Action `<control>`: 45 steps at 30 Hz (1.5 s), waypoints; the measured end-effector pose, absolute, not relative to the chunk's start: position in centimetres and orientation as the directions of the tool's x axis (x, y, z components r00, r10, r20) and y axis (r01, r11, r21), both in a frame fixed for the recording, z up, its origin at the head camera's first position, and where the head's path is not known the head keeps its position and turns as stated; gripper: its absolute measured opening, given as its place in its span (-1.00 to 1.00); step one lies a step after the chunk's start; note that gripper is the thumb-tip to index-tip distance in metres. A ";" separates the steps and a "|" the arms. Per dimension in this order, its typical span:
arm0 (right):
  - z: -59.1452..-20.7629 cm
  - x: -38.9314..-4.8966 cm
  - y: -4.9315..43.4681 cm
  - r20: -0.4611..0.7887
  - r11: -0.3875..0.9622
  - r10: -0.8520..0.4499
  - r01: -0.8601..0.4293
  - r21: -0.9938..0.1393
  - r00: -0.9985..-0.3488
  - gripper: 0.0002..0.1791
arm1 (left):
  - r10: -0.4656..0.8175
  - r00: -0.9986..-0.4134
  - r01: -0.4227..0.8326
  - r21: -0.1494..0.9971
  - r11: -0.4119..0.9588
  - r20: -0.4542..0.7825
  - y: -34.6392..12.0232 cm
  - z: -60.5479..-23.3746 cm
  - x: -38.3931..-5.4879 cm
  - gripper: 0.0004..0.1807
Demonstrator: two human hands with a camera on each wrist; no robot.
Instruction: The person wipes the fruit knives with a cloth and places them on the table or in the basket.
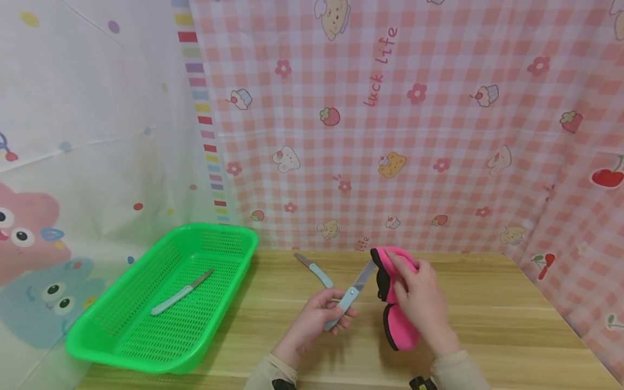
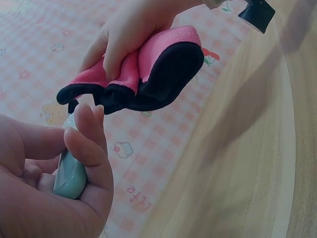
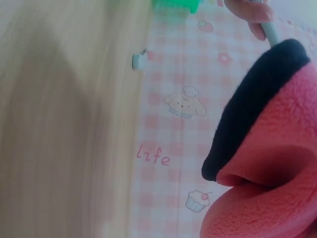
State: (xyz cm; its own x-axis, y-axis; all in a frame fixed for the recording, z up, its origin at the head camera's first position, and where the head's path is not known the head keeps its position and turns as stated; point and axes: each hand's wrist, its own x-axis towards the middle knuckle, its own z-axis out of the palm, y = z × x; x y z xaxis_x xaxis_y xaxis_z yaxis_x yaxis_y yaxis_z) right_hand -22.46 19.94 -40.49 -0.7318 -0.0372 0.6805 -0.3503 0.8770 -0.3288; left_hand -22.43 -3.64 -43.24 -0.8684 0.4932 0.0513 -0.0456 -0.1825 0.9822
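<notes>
My left hand (image 1: pixel 319 311) grips the light blue handle of a folding knife (image 1: pixel 349 299), its blade unfolded and slanting up to the right. A pink cloth with black edging (image 1: pixel 403 331), fleecy in the right wrist view, hangs folded from my right hand (image 1: pixel 425 300), pinched between fingers and thumb. The blade's tip meets the black edge of the cloth in the head view. From the left wrist, the knife's handle (image 2: pixel 72 176) lies across my curled fingers, and the blade is mostly hidden.
A second blue-handled folding knife (image 1: pixel 320 274) lies unfolded on the wooden table (image 1: pixel 497 325), behind my left hand. To the left stands a green plastic basket (image 1: pixel 195 352) with another unfolded knife (image 1: pixel 177 299) inside. A checked pink curtain (image 1: pixel 439 135) hangs behind the table.
</notes>
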 end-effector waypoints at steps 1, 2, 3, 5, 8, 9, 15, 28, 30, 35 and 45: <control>-40.5 -22.4 20.0 0.681 0.876 -0.030 -0.348 -0.334 -0.731 -0.36 | 0.493 -0.868 -0.045 0.982 -0.182 0.051 -3.7 -43.3 -22.4 -0.66; -40.5 -22.4 20.2 0.682 0.877 -0.025 -0.344 -0.336 -0.731 -0.36 | 0.493 -0.869 -0.046 0.982 -0.182 0.050 -3.7 -43.3 -22.4 -0.66; -40.5 -22.3 20.3 0.681 0.877 -0.019 -0.339 -0.340 -0.732 -0.36 | 0.493 -0.869 -0.049 0.982 -0.180 0.047 -3.7 -43.2 -22.4 -0.65; -40.6 -22.2 20.5 0.676 0.879 -0.012 -0.329 -0.344 -0.737 -0.34 | 0.492 -0.869 -0.049 0.982 -0.182 0.048 -3.7 -43.3 -22.5 -0.64; -40.7 -22.1 20.7 0.674 0.881 -0.010 -0.326 -0.344 -0.739 -0.31 | 0.490 -0.871 -0.055 0.981 -0.188 0.045 -3.8 -43.4 -22.6 -0.63; -40.7 -22.1 20.7 0.679 0.880 -0.009 -0.328 -0.343 -0.735 -0.31 | 0.489 -0.871 -0.057 0.980 -0.191 0.044 -3.8 -43.4 -22.6 -0.63; -40.9 -21.8 20.6 0.733 0.875 -0.039 -0.378 -0.303 -0.679 -0.35 | 0.463 -0.886 -0.074 0.974 -0.212 0.033 -3.9 -43.5 -22.8 -0.64; -40.8 -20.9 20.1 0.719 0.873 -0.037 -0.373 -0.315 -0.694 -0.35 | 0.454 -0.890 -0.084 0.969 -0.232 0.031 -4.1 -43.5 -23.0 -0.63; -40.8 -20.8 20.0 0.716 0.873 -0.037 -0.372 -0.317 -0.697 -0.35 | 0.453 -0.891 -0.085 0.969 -0.233 0.030 -4.1 -43.6 -23.0 -0.63; -40.7 -20.5 19.9 0.723 0.874 -0.052 -0.381 -0.300 -0.688 -0.34 | 0.453 -0.891 -0.089 0.968 -0.237 0.029 -4.1 -43.6 -23.0 -0.66; -41.2 -20.3 19.2 0.738 0.863 -0.099 -0.427 -0.269 -0.667 -0.32 | 0.440 -0.898 -0.097 0.965 -0.243 0.020 -4.0 -43.8 -23.0 -0.69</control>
